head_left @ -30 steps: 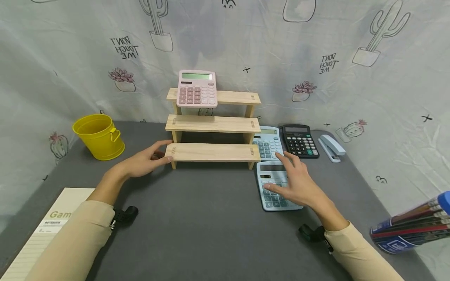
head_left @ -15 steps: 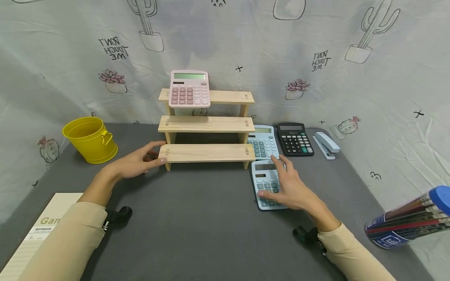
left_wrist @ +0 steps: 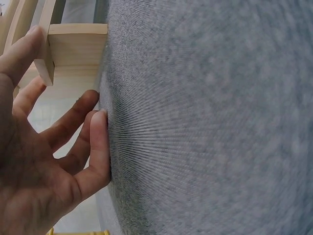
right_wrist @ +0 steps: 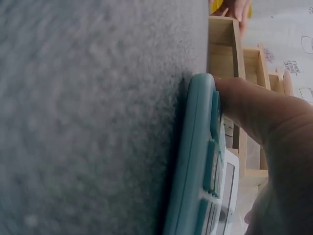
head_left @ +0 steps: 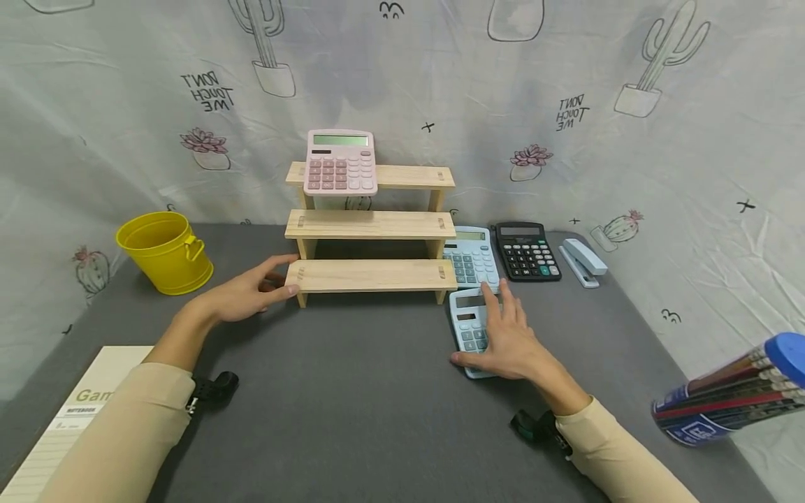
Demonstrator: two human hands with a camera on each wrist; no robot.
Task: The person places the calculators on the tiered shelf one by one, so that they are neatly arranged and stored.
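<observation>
Right hand: your right hand [head_left: 511,340] has slid left across the near blue calculator [head_left: 470,327], so it now covers the keypad's right side rather than its middle.
Thumb: it has moved from on top of the keys to the calculator's near left edge.
Fingers: they now lie closer together, pointing at the far blue calculator [head_left: 470,256].

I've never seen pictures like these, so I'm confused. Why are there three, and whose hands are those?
A person wears three cameras: one on the head, one on each wrist. The head view shows a grey table. The left hand touches the end of a wooden step shelf. The right hand rests flat on a blue calculator, its thumb at the near edge; nothing is lifted. A pink calculator leans on the top step. Nearby: a second blue calculator, a black calculator, a stapler and a yellow bucket.
</observation>
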